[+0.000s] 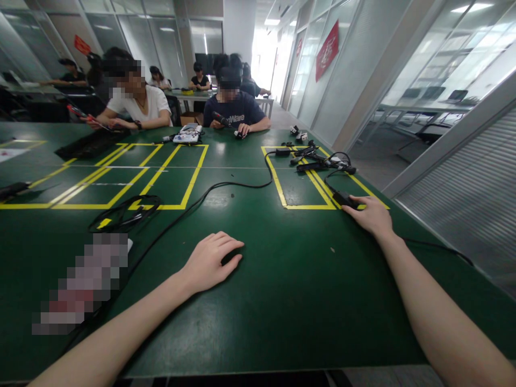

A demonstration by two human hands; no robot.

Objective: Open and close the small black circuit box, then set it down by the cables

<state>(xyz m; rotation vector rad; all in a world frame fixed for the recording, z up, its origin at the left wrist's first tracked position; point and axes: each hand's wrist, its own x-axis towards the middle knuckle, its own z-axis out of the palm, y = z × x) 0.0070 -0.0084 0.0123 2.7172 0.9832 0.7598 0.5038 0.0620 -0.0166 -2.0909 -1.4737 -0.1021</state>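
Observation:
My right hand grips a black power adapter at the table's right side, by a yellow tape line. One thin cord loops up from the adapter towards a heap of black parts; another black cable runs off to the right behind my wrist. My left hand lies on the green table, thumb and fingers apart, holding nothing. Left of it a long black cable crosses the table to a second black adapter.
A coiled black cable with a yellow tag and a blurred-out flat object lie on the left. Across the table are a white power strip, small white-and-black pieces and two people, one holding a red-and-black tool.

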